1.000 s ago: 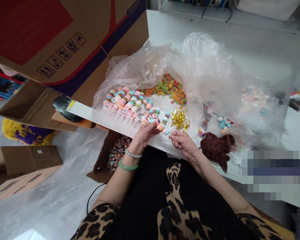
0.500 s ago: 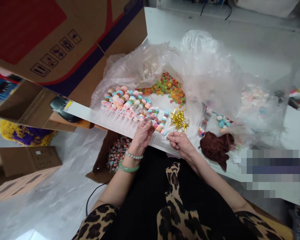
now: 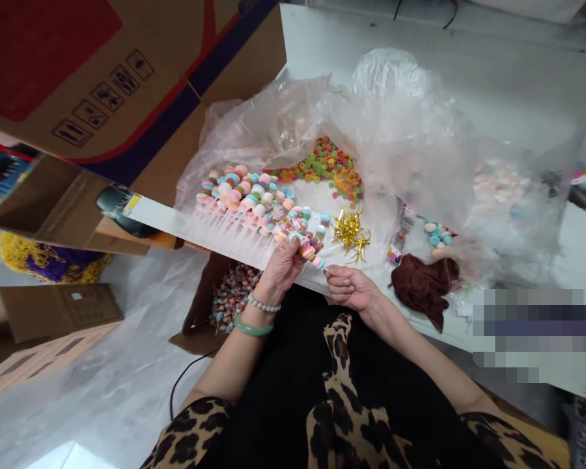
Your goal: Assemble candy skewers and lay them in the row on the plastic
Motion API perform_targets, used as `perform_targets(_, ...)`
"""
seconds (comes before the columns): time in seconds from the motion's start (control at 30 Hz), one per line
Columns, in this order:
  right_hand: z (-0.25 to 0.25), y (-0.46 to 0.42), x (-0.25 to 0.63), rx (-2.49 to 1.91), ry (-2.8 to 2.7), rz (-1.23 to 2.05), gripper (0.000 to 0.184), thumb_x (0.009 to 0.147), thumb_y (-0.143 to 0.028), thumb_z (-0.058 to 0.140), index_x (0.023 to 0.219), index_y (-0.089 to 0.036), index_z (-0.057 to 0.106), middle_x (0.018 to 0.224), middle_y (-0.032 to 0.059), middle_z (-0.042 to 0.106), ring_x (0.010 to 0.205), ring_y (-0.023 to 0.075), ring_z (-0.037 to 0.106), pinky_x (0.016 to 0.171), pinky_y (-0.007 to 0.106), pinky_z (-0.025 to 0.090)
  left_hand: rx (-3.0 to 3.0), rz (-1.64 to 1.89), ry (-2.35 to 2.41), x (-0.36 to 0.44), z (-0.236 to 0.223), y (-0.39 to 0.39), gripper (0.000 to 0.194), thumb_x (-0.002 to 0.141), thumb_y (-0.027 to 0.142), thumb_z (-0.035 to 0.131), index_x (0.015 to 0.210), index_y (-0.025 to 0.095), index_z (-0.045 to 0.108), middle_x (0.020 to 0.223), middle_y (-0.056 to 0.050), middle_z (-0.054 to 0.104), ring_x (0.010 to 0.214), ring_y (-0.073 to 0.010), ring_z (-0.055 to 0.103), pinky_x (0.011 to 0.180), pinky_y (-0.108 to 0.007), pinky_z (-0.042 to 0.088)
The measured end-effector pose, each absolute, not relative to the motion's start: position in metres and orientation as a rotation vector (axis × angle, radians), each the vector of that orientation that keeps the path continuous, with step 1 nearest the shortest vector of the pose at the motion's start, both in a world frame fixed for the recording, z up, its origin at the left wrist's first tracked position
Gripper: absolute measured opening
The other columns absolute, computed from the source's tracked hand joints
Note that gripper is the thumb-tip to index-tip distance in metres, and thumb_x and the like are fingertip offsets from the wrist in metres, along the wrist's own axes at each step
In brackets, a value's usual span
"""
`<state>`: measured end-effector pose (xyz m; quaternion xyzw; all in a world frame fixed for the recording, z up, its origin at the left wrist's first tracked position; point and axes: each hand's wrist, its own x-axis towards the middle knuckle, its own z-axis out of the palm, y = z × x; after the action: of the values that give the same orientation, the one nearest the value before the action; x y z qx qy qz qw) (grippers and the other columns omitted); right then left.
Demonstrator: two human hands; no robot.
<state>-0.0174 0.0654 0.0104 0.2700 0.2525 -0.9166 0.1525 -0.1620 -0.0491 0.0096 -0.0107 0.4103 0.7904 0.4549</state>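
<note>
A candy skewer (image 3: 315,259) of pastel pink, blue and yellow pieces lies between my two hands, close to the table's front edge. My left hand (image 3: 283,266) is closed around its upper part, together with what looks like a clear printed wrapper. At the lower end my right hand (image 3: 350,285) pinches, apparently on the thin stick; the fingertips partly hide it. More candy skewers (image 3: 241,189) lie in a pile left of my hands, their white sticks pointing toward me. Just beyond my right hand is a bunch of gold twist ties (image 3: 350,229).
Ring-shaped gummies (image 3: 329,166) lie on clear plastic bags (image 3: 390,124) behind. A brown cloth (image 3: 424,286) and a printed wrapper (image 3: 402,233) are at right. Left stands a big cardboard box (image 3: 141,78); below the table edge, an open box (image 3: 200,306) holds many wrapped skewers.
The skewer and both hands have come slightly nearer to me, and the wrapper's print now shows beside the left thumb. The right hand keeps its pinch. The view has shifted a little.
</note>
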Motion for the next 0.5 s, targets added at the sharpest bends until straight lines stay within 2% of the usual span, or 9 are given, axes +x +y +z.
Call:
perform_targets(0.1,0.011,0.06,-0.02,0.87,0.991,-2.678,0.017,0.071,-0.03,0.067,0.072,-0.019,0.054,0.043,-0.0131,0.022,0.04,0.005,0.009,0.039,0.019,0.01,0.03,1.927,1.059,-0.158,0.01,-0.049,0.035,0.069,0.041,0.083,0.085,0.014,0.068,0.082,-0.006,0.071,0.081,-0.0185,0.07,0.081,-0.031,0.056)
perform_targets(0.17,0.011,0.058,-0.021,0.985,1.425,-2.621,0.015,0.072,-0.033,0.066,0.073,-0.02,0.057,0.044,-0.0105,0.03,0.04,0.0066,0.018,0.041,0.021,0.016,0.014,1.926,1.084,-0.158,0.01,-0.049,0.034,0.07,0.041,0.082,0.08,0.013,0.067,0.078,-0.006,0.07,0.078,-0.0177,0.07,0.078,-0.029,0.055)
perform_targets(0.27,0.01,0.057,-0.02,1.079,2.282,-2.186,0.013,0.076,-0.033,0.062,0.069,-0.022,0.06,0.053,-0.0042,0.047,0.05,0.0112,0.04,0.052,0.024,0.031,-0.084,1.897,1.114,-0.162,0.011,-0.049,0.034,0.075,0.045,0.076,0.077,0.013,0.065,0.077,-0.007,0.07,0.076,-0.0185,0.07,0.077,-0.03,0.056)
perform_targets(0.33,0.009,0.058,-0.018,1.053,2.645,-1.82,0.013,0.079,-0.032,0.058,0.071,-0.023,0.062,0.062,-0.0014,0.057,0.062,0.0149,0.051,0.061,0.026,0.037,-0.138,1.889,1.134,-0.167,0.012,-0.051,0.034,0.079,0.047,0.073,0.082,0.014,0.066,0.078,-0.007,0.071,0.076,-0.0185,0.069,0.075,-0.031,0.057)
perform_targets(0.4,0.009,0.061,-0.016,1.033,2.788,-1.61,0.014,0.082,-0.033,0.055,0.074,-0.024,0.063,0.068,-0.0003,0.062,0.067,0.0169,0.056,0.066,0.027,0.038,-0.15,1.909,1.14,-0.173,0.014,-0.052,0.032,0.08,0.046,0.071,0.091,0.016,0.067,0.083,-0.006,0.072,0.076,-0.0174,0.069,0.074,-0.032,0.058)
perform_targets(0.5,0.011,0.063,-0.015,1.014,2.799,-1.602,0.016,0.084,-0.034,0.053,0.075,-0.025,0.063,0.068,-0.0002,0.061,0.066,0.0172,0.056,0.067,0.028,0.038,-0.17,1.945,1.151,-0.179,0.016,-0.054,0.028,0.08,0.038,0.073,0.096,0.016,0.067,0.088,-0.005,0.073,0.077,-0.0164,0.069,0.077,-0.034,0.059)
